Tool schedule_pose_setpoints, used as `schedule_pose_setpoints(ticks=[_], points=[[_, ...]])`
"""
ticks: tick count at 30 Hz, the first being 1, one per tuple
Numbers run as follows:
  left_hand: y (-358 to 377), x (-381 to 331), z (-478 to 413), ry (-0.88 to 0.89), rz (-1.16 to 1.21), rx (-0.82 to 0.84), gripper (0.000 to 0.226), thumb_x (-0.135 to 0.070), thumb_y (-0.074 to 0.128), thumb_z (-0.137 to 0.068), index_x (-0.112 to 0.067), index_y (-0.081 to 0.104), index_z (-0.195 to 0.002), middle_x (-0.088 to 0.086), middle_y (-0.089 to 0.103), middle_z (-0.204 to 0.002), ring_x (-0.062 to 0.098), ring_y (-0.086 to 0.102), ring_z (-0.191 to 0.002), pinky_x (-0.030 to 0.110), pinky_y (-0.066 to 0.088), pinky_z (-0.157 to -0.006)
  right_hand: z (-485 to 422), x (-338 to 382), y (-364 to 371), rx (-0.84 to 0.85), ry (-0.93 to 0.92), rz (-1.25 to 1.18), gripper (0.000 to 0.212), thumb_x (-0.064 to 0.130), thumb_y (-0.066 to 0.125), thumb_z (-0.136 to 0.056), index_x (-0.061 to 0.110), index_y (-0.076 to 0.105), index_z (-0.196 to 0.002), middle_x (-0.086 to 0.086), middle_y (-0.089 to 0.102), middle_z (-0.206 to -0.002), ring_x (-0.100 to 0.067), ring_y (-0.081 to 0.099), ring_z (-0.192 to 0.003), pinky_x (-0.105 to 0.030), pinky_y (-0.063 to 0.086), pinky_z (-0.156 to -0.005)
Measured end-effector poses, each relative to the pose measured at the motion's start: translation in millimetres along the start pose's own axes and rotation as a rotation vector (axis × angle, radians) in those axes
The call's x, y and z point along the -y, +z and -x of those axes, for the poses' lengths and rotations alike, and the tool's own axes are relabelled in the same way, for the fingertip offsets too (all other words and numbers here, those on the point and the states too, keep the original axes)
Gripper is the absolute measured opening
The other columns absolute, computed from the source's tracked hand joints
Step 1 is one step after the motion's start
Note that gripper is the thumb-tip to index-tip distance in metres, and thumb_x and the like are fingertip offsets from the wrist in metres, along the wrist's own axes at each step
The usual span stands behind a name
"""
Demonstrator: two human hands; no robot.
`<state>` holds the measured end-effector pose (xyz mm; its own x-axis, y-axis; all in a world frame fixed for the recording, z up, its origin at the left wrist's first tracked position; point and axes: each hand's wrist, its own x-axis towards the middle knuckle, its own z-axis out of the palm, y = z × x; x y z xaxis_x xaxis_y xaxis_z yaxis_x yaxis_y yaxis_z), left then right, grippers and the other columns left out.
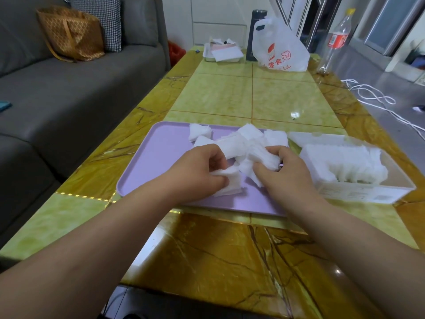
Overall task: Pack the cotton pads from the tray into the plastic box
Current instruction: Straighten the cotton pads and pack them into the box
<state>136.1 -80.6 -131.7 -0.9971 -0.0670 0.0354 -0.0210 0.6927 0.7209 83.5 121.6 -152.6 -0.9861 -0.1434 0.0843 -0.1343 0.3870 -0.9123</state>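
Observation:
A lilac tray (151,162) lies on the table in front of me with a loose heap of white cotton pads (250,143) on its right half. My left hand (197,171) pinches a small stack of pads (230,180) between thumb and fingers, low over the tray. My right hand (280,173) grips another bunch of pads from the heap, its fingers curled round them. To the right of the tray stands the clear plastic box (358,192), open on top, with a row of pads (345,164) standing inside it.
The yellow-green tiled table (230,93) stretches away from me. At its far end sit a small white tray with papers (223,52), a dark flask (256,34), a white plastic bag (280,48) and a clear bottle (335,40). A grey sofa (69,88) runs along the left.

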Motion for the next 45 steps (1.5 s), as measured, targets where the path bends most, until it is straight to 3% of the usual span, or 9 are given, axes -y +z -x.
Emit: schedule_pose_setpoints(ticks=[6, 12, 15, 19, 22, 26, 33, 39, 45], points=[[-7.6, -6.9, 3.7, -0.026, 0.215, -0.052, 0.042, -0.002, 0.071, -0.084, -0.027, 0.065, -0.118, -0.006, 0.070, -0.098, -0.001, 0.061, -0.072, 0.018, 0.055, -0.071, 1.9, 4.3, -3.3, 0.009, 0.037, -0.019, 0.035, 0.021, 0.073, -0.091, 0.032, 0.059, -0.121, 0.016, 0.064, -0.096, 0.000, 0.062, -0.073, -0.014, 0.049, -0.063], [-18.4, -17.6, 4.1, -0.049, 0.572, 0.047, 0.049, 0.006, 0.069, -0.090, -0.027, 0.067, -0.126, -0.003, 0.079, -0.102, 0.012, 0.075, -0.096, 0.022, 0.058, -0.079, -4.7, 8.4, -8.6, -0.015, 0.079, -0.198, 0.049, 0.010, 0.082, -0.084, 0.019, 0.061, -0.128, -0.003, 0.075, -0.107, -0.020, 0.074, -0.093, -0.044, 0.063, -0.085], [-11.0, -21.6, 6.2, -0.007, 0.503, 0.070, 0.045, 0.004, 0.073, -0.088, -0.026, 0.069, -0.123, -0.004, 0.078, -0.106, 0.011, 0.074, -0.098, 0.026, 0.060, -0.089, -6.1, 7.4, -11.5, 0.059, 0.075, -0.222, 0.053, 0.007, 0.080, -0.086, 0.015, 0.061, -0.135, -0.006, 0.076, -0.112, -0.022, 0.075, -0.099, -0.044, 0.063, -0.084], [-4.1, -23.5, 5.7, 0.024, 0.424, 0.001, 0.035, -0.001, 0.082, -0.081, -0.023, 0.073, -0.107, -0.004, 0.078, -0.098, 0.008, 0.071, -0.084, 0.023, 0.059, -0.080, -5.2, 9.0, -15.9, 0.199, 0.033, -0.239, 0.045, -0.006, 0.071, -0.089, 0.012, 0.065, -0.130, -0.007, 0.079, -0.104, -0.017, 0.076, -0.093, -0.029, 0.060, -0.070], [-4.8, -24.9, 6.7, 0.053, 0.403, -0.035, 0.031, 0.001, 0.082, -0.079, -0.019, 0.075, -0.102, -0.007, 0.079, -0.089, 0.001, 0.071, -0.080, 0.017, 0.056, -0.074, -2.4, 12.4, -19.5, 0.327, -0.024, -0.178, 0.034, -0.003, 0.068, -0.092, 0.017, 0.072, -0.119, -0.007, 0.081, -0.099, -0.018, 0.074, -0.089, -0.035, 0.061, -0.072], [-5.5, -26.9, 7.7, 0.066, 0.404, -0.015, 0.030, -0.001, 0.084, -0.079, -0.020, 0.077, -0.102, -0.008, 0.080, -0.089, -0.002, 0.069, -0.077, 0.017, 0.056, -0.074, -2.4, 7.9, -19.9, 0.257, -0.014, -0.146, 0.033, -0.006, 0.067, -0.090, 0.020, 0.077, -0.107, -0.007, 0.081, -0.092, -0.019, 0.072, -0.083, -0.036, 0.061, -0.072], [3.3, -26.6, 2.3, 0.085, 0.256, -0.065, 0.022, -0.008, 0.084, -0.081, -0.020, 0.078, -0.098, -0.018, 0.073, -0.083, -0.009, 0.061, -0.071, 0.007, 0.047, -0.068, 0.2, 9.0, -22.2, 0.346, -0.055, -0.171, 0.037, -0.009, 0.063, -0.091, 0.013, 0.074, -0.119, -0.008, 0.081, -0.098, -0.024, 0.075, -0.090, -0.041, 0.061, -0.075], [7.6, -20.8, 1.7, 0.174, 0.140, -0.139, 0.011, -0.017, 0.085, -0.082, -0.024, 0.079, -0.088, -0.014, 0.070, -0.084, 0.001, 0.063, -0.080, 0.011, 0.049, -0.071, -3.5, 10.6, -29.0, 0.474, 0.049, -0.325, 0.042, 0.010, 0.069, -0.075, 0.015, 0.076, -0.117, -0.014, 0.078, -0.105, -0.020, 0.070, -0.091, -0.037, 0.055, -0.074], [5.5, -22.6, 3.8, 0.187, 0.167, -0.185, 0.007, -0.015, 0.082, -0.085, -0.020, 0.076, -0.087, -0.010, 0.073, -0.085, -0.002, 0.065, -0.081, 0.012, 0.051, -0.070, -0.7, 9.4, -26.5, 0.431, 0.093, -0.412, 0.038, 0.004, 0.071, -0.092, 0.012, 0.068, -0.129, -0.013, 0.078, -0.102, -0.024, 0.070, -0.095, -0.043, 0.056, -0.079]])
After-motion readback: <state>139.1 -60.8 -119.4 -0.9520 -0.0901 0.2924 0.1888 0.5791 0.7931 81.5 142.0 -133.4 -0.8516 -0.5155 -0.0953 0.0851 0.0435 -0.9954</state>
